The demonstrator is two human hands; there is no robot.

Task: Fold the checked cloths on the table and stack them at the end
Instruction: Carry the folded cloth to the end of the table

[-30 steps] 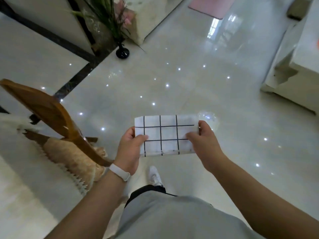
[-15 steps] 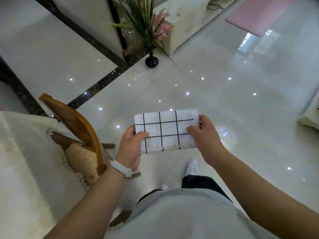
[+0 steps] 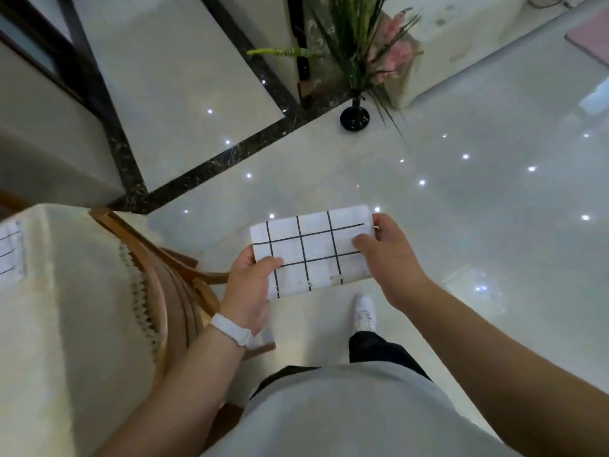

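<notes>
Head view: folded checked cloth point(image 3: 313, 252) is held in mid-air over the tiled floor point(image 3: 478, 199), in front of the person's body and well apart from the desk point(image 3: 66, 341) at left. The left hand point(image 3: 250, 288) pinches its near-left corner with the thumb on top, and the right hand point(image 3: 390, 258) pinches the right short edge the same way. A second checked cloth point(image 3: 10, 255) lies on the desk at the frame edge, with a wooden chair point(image 3: 171, 268) beside the desk. The held cloth looks light, soft and limp, and its layers would likely slip open, so grip both short ends and keep them pinched.
</notes>
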